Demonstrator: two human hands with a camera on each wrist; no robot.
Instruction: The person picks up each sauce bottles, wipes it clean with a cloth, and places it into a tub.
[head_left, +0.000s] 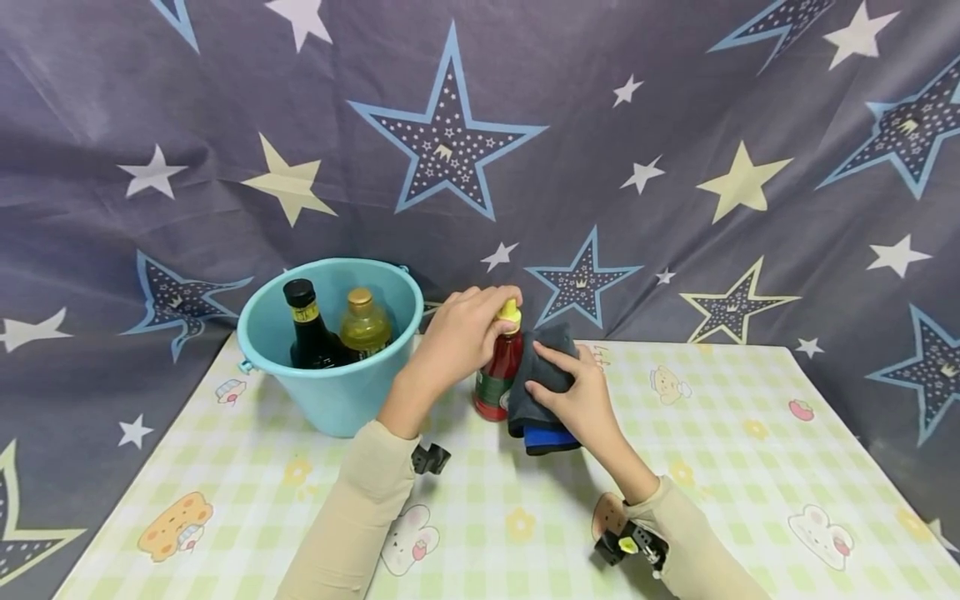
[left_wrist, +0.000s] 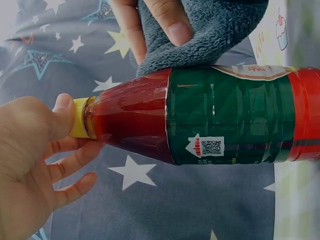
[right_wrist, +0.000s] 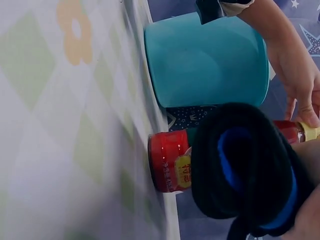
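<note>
A red sauce bottle (head_left: 504,365) with a green label and yellow cap (left_wrist: 80,118) stands upright on the table. My left hand (head_left: 467,335) pinches the cap from above, thumb on one side. In my right hand (head_left: 581,392) is a folded cloth (head_left: 553,367), dark grey outside with blue showing inside. The left wrist view shows the cloth (left_wrist: 205,32) pressed to the bottle's side, just above the green label (left_wrist: 230,117). From the right wrist, the cloth (right_wrist: 240,170) covers much of the bottle, leaving its red base (right_wrist: 167,161) visible.
Left of the bottle stands a light blue bucket (head_left: 330,387). Inside it are a dark bottle (head_left: 311,333) with a black cap and a yellow-green bottle (head_left: 365,325) with a gold cap. A star-patterned curtain (head_left: 450,250) hangs behind the checked table (head_left: 712,500).
</note>
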